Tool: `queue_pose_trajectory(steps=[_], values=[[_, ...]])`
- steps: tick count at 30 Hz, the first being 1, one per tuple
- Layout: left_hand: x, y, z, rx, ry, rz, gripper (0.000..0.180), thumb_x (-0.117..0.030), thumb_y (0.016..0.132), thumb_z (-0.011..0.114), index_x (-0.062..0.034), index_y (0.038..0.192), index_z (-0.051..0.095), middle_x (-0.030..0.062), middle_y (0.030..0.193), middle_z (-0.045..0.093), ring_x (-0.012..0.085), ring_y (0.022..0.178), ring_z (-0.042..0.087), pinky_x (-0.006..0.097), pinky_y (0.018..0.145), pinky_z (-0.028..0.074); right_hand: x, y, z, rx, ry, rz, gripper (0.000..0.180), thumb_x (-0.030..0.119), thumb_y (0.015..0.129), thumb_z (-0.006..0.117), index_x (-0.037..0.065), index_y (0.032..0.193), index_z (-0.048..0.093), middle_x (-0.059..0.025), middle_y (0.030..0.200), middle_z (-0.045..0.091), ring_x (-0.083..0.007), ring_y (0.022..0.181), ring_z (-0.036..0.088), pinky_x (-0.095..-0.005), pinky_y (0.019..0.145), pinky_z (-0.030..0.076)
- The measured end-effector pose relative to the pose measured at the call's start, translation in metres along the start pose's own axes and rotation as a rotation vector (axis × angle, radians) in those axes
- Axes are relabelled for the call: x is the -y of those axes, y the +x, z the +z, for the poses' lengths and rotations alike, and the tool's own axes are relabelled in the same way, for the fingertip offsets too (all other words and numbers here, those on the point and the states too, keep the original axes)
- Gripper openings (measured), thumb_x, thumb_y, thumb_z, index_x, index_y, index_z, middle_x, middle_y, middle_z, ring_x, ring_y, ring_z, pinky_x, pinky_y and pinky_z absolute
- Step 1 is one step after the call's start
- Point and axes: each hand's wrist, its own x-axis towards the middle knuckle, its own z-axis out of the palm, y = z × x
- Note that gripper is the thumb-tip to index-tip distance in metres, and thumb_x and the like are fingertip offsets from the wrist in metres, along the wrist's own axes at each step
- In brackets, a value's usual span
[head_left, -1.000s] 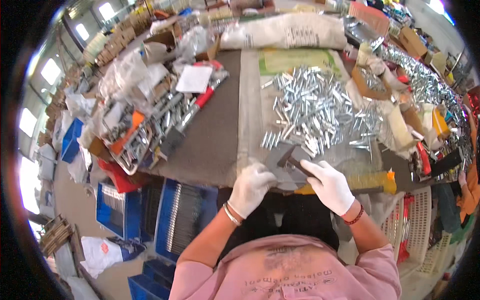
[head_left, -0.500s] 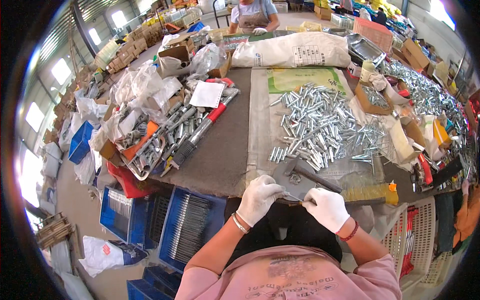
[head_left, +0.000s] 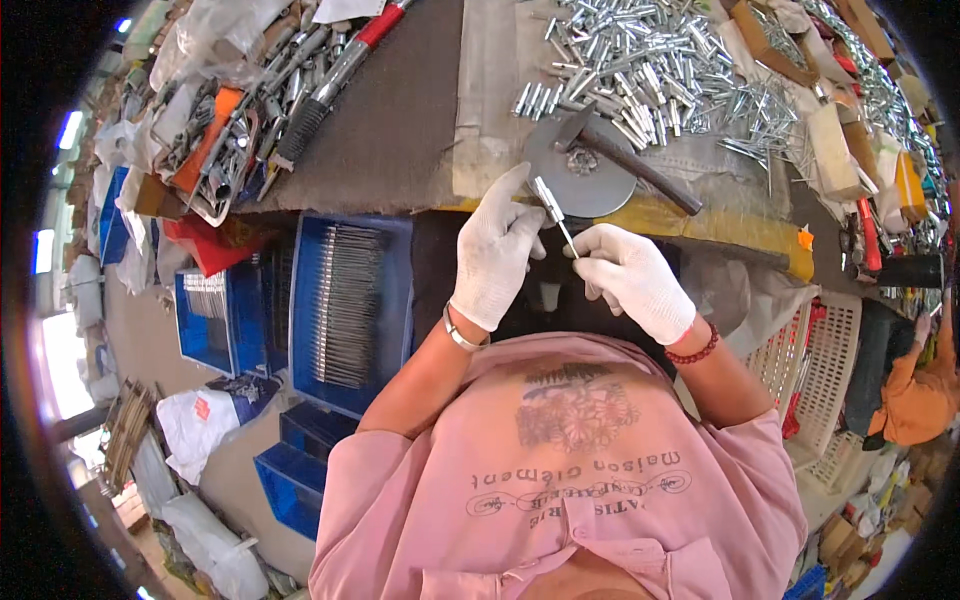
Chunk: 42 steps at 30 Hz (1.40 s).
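My right hand (head_left: 636, 277), in a white knit glove, pinches a thin metal pin (head_left: 568, 238) between thumb and fingertips. On the pin's upper end sits a wider shiny metal sleeve (head_left: 548, 199), tilted toward the upper left. My left hand (head_left: 495, 250), gloved alike, is beside the sleeve with its index finger stretched out and the other fingers loosely bent; whether it touches the sleeve is hard to tell. Just beyond both hands, a round grey metal plate (head_left: 607, 191) lies at the table edge. A hammer (head_left: 640, 165) rests on it beside a small metal lump (head_left: 581, 160).
Farther back lies a heap of silver sleeves (head_left: 640, 65), with loose thin pins (head_left: 758, 120) at its right. Left on the table are tools (head_left: 325, 92) and plastic bags (head_left: 215, 40). Blue crates (head_left: 405, 300) of metal rods stand below left; a white basket (head_left: 835, 365) stands below right.
The view has tilted down. My hands have come back from the plate, raising the pin, whose sleeve now shows. My left fingers, pinched together before, have spread apart.
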Motion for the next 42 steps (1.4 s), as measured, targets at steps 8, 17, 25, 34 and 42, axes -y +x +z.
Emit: queue_pose_trajectory(steps=[8, 17, 25, 34, 42], values=[[0.009, -0.017, -0.014, 0.084, -0.368, -0.173, 0.064, -0.012, 0.100, 0.067, -0.0001, 0.158, 0.042, 0.0052, 0.094, 0.073, 0.0056, 0.065, 0.058, 0.020, 0.057, 0.047, -0.008, -0.008, 0.027, -0.019, 0.015, -0.057, 0.020, 0.011, 0.099, 0.065, 0.002, 0.115, 0.068, -0.0011, 0.075, 0.065, -0.0053, 0.059, 0.053, -0.0235, 0.053, 0.043], [0.007, -0.037, -0.057, -0.119, -0.516, -0.104, 0.059, -0.011, 0.092, 0.076, 0.0016, 0.145, 0.053, 0.0060, 0.096, 0.070, 0.0069, 0.071, 0.056, 0.022, 0.059, 0.043, 0.005, 0.001, 0.032, -0.083, -0.097, -0.296, 0.041, 0.002, 0.099, 0.062, 0.002, 0.140, 0.062, -0.0055, 0.097, 0.070, -0.0097, 0.072, 0.063, -0.0247, 0.066, 0.055], [0.178, -0.008, -0.193, -0.675, -0.401, -0.257, 0.057, -0.007, 0.092, 0.074, 0.0063, 0.144, 0.057, 0.0104, 0.101, 0.075, 0.0108, 0.074, 0.063, 0.025, 0.059, 0.049, -0.002, 0.038, -0.013, -0.297, 0.054, -0.403, 0.034, 0.003, 0.105, 0.050, -0.003, 0.137, 0.063, -0.0076, 0.092, 0.067, -0.0058, 0.061, 0.053, -0.0212, 0.055, 0.045], [0.384, 0.099, -0.315, -0.688, 0.594, -0.183, 0.043, -0.010, 0.088, 0.081, 0.0049, 0.127, 0.072, 0.0122, 0.100, 0.078, 0.0181, 0.080, 0.073, 0.032, 0.071, 0.058, -0.007, 0.041, -0.012, -0.308, 0.112, -0.417, 0.031, 0.002, 0.106, 0.050, -0.004, 0.133, 0.064, -0.0085, 0.090, 0.068, -0.0066, 0.059, 0.054, -0.0217, 0.052, 0.046], [0.378, 0.129, -0.305, -0.746, 0.816, -0.382, 0.039, -0.025, 0.086, 0.083, -0.0022, 0.117, 0.076, 0.0233, 0.114, 0.076, 0.0399, 0.110, 0.073, 0.044, 0.096, 0.056, -0.013, 0.040, -0.012, -0.317, 0.088, -0.417, 0.033, 0.004, 0.107, 0.050, -0.003, 0.136, 0.063, -0.0081, 0.091, 0.065, -0.0065, 0.059, 0.051, -0.0218, 0.052, 0.043]])
